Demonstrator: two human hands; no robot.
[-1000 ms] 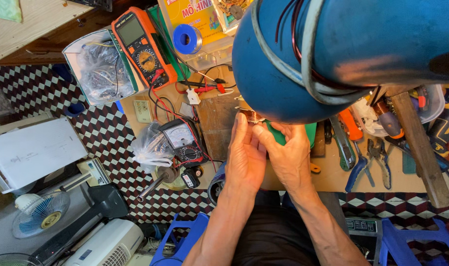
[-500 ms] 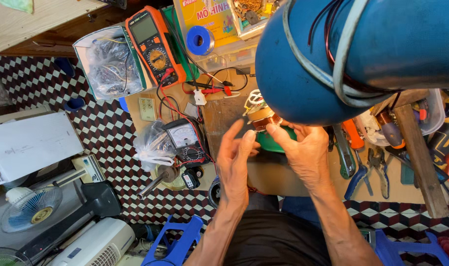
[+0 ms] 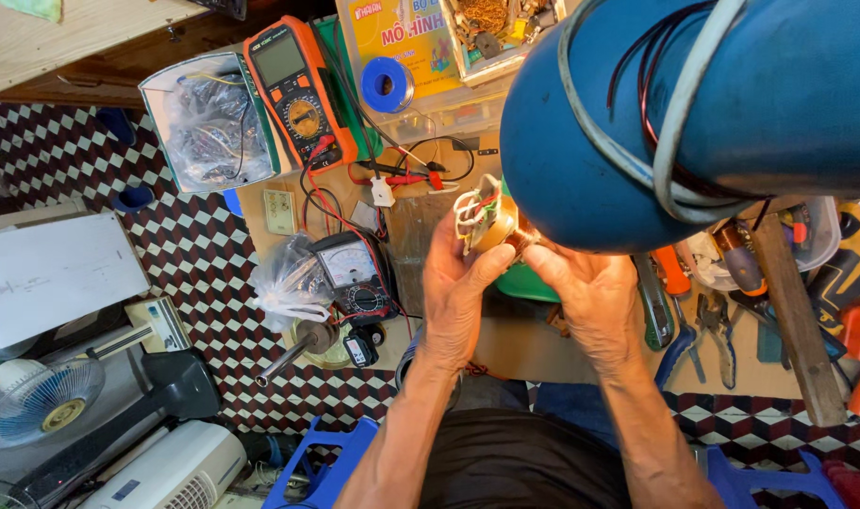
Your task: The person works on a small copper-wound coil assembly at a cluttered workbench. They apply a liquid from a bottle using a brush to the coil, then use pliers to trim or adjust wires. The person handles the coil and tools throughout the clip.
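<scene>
While both hands meet above the middle of the worktop [image 3: 543, 344], they hold a small copper-wound coil [image 3: 491, 221] with white leads between them, close under a big blue rounded housing [image 3: 732, 113] that fills the upper right of the view. The left hand [image 3: 454, 292] is closed on the coil from below and from the side, its thumb lying up against the coil's body; the right hand [image 3: 590, 292] is curled with its fingertips [image 3: 536, 253] touching the coil's copper end, so both hands grip the same piece. Grey and dark red cables loop over the blue housing. Towards the far edge of the worktop lie an orange digital multimeter [image 3: 293, 90], a roll of blue tape [image 3: 388, 85] on a yellow box, and a tray of loose parts. Red and black test leads [image 3: 402, 174] trail from the meter towards the coil. Just left of the left hand sits a black analogue meter [image 3: 355, 278], and beside it a crumpled clear plastic bag [image 3: 284, 283]. An open box holding bagged wires [image 3: 213, 127] stands at the worktop's far left corner. Along the right edge lie pliers [image 3: 708, 325] with blue handles and other hand tools. On the chequered floor to the left stand a small white fan [image 3: 39, 401] and a white case [image 3: 57, 273].
</scene>
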